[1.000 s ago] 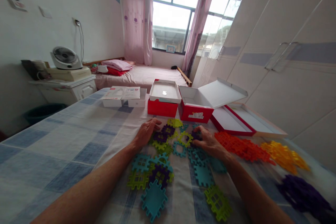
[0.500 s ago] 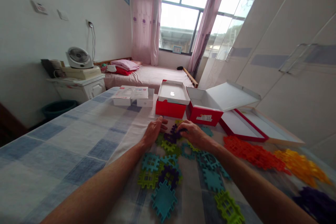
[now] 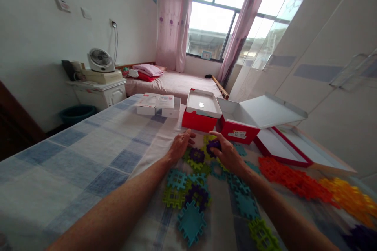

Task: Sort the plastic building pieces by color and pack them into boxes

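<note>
My right hand (image 3: pixel 226 151) has its thumb and fingers closed around a purple interlocking plastic tile (image 3: pixel 213 147), just above the pile. To its left, my left hand (image 3: pixel 182 143) rests on its side with the fingers stretched out and nothing in them. Beside that hand's fingertips lies another purple tile (image 3: pixel 196 155) on some lime-green tiles (image 3: pixel 198 164). Nearer to me are a turquoise square tile (image 3: pixel 191 222), a green window-shaped tile (image 3: pixel 173 197) and more purple and turquoise pieces. Under my right forearm lie further turquoise tiles (image 3: pixel 246 204), partly hidden by it.
Behind my hands stand a red box (image 3: pixel 198 121) with a white lid on top and an open red box (image 3: pixel 238 130). White boxes (image 3: pixel 147 109) sit to their left. Piles of orange-red tiles (image 3: pixel 294 178) and yellow tiles (image 3: pixel 350 196) lie at right on the checked tablecloth (image 3: pixel 103 180).
My right hand has moved a little right with a purple tile, away from the other purple tile, which stays near my left hand. The whole view has shifted slightly.
</note>
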{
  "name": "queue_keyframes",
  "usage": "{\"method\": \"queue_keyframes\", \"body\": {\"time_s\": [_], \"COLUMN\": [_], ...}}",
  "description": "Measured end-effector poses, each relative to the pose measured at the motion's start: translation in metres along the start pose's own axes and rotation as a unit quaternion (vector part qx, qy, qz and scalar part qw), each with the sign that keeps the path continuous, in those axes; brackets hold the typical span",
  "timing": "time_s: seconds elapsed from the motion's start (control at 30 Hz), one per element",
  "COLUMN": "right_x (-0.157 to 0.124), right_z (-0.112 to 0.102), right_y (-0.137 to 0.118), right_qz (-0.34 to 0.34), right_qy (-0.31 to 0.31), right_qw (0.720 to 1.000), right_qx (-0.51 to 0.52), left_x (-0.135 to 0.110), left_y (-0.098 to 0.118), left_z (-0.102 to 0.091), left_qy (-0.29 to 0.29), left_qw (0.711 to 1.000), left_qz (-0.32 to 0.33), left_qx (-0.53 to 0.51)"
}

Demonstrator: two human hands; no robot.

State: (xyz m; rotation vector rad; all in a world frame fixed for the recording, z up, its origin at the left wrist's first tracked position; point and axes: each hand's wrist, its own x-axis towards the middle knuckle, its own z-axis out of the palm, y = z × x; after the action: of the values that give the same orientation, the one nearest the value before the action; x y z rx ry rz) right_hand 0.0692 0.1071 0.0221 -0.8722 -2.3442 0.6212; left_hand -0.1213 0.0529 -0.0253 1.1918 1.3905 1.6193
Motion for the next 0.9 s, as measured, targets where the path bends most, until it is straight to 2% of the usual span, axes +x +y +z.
{"method": "queue_keyframes", "body": {"time_s": [0.07,0.13,0.2,0.27,0.37,0.5,0.57,0.67,0.73,0.8,0.9], "right_x": [-0.002,-0.002,0.001,0.002,0.003,0.001,-0.001,-0.006,-0.011,-0.02,-0.044], "right_z": [-0.008,-0.011,-0.005,0.007,0.024,0.031,0.03,0.025,0.014,-0.005,-0.046], "right_y": [-0.007,-0.017,-0.026,-0.032,-0.037,-0.037,-0.037,-0.039,-0.042,-0.044,-0.039], "right_qz": [0.063,0.089,0.076,0.041,0.001,0.017,0.002,-0.027,-0.009,0.024,0.078], "right_qy": [0.021,-0.03,-0.104,-0.127,-0.109,-0.149,-0.128,-0.058,-0.028,-0.004,0.041], "right_qw": [0.996,0.989,0.982,0.986,0.994,0.987,0.991,0.998,0.998,0.995,0.987], "right_qx": [0.058,0.118,0.141,0.095,-0.006,-0.051,-0.039,0.009,0.053,0.099,0.134], "left_x": [0.0,0.0,-0.001,-0.002,-0.002,-0.002,-0.002,-0.002,-0.002,-0.002,-0.003], "left_y": [0.0,0.0,0.001,0.002,0.004,0.003,0.002,0.002,0.004,0.005,0.006], "left_z": [0.0,-0.001,-0.002,-0.003,-0.004,-0.004,-0.003,-0.002,-0.002,-0.002,-0.002], "left_qy": [0.0,0.0,0.002,0.001,-0.007,-0.002,-0.002,0.0,0.005,0.011,0.01], "left_qw": [1.0,1.0,1.0,1.0,0.999,1.0,1.0,1.0,0.999,0.999,0.999], "left_qz": [0.0,0.0,-0.003,-0.009,-0.016,-0.013,-0.012,-0.012,-0.014,-0.016,-0.014], "left_qx": [-0.001,0.0,0.008,0.021,0.03,0.028,0.026,0.027,0.034,0.039,0.043]}}
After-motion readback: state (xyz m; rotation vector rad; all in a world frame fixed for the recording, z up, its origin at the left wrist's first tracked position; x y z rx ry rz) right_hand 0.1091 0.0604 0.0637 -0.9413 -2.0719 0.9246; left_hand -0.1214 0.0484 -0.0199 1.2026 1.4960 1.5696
